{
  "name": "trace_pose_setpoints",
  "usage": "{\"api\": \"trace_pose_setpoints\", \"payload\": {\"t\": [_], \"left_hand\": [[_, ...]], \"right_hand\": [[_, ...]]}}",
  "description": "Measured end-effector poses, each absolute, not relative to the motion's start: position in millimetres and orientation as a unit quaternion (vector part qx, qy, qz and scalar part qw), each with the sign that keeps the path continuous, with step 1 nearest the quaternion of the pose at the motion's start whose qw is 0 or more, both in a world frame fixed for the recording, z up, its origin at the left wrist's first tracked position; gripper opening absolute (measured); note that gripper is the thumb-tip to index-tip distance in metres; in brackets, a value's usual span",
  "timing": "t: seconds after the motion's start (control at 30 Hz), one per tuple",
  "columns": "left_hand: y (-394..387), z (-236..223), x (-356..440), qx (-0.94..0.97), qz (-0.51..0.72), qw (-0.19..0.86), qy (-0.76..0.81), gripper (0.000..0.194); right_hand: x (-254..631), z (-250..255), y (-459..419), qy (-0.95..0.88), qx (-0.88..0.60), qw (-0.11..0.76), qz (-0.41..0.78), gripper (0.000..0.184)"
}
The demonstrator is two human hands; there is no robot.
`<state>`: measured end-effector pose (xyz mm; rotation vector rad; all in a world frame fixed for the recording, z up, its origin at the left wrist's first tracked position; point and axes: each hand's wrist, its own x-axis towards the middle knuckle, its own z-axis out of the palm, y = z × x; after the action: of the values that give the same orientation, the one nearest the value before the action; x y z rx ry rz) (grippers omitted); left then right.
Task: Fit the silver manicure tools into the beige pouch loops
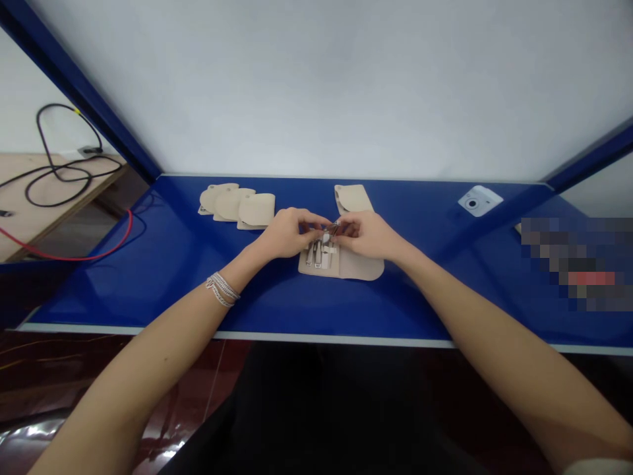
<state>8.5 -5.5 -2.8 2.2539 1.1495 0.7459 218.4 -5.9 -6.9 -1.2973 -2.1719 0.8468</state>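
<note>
A beige faux-leather manicure pouch [341, 264] lies open on the blue table under my hands, with several metal grooming tools [317, 254] tucked into its straps. My left hand [287, 232] and my right hand [363, 235] meet just above the pouch. The fingertips of both hands pinch a small metal tool [332, 229], which they largely hide. A beaded silver bracelet [221, 289] circles my left wrist.
Several closed beige pouches [236, 206] overlap at the back left, and another [353, 198] sits behind my right hand. A white instant camera [479, 200] lies at the back right. Blue posts frame the table. Black and red cables lie at the left.
</note>
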Motion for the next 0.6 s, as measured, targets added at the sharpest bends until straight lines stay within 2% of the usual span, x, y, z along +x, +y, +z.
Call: {"api": "trace_pose_setpoints", "payload": {"t": [0.6], "left_hand": [[-3.9,-3.7,8.8,0.829,0.283,0.246,0.416,0.022]], "right_hand": [[218.9,-4.8,-5.9,-0.783,-0.481,0.223,0.326,0.017]]}}
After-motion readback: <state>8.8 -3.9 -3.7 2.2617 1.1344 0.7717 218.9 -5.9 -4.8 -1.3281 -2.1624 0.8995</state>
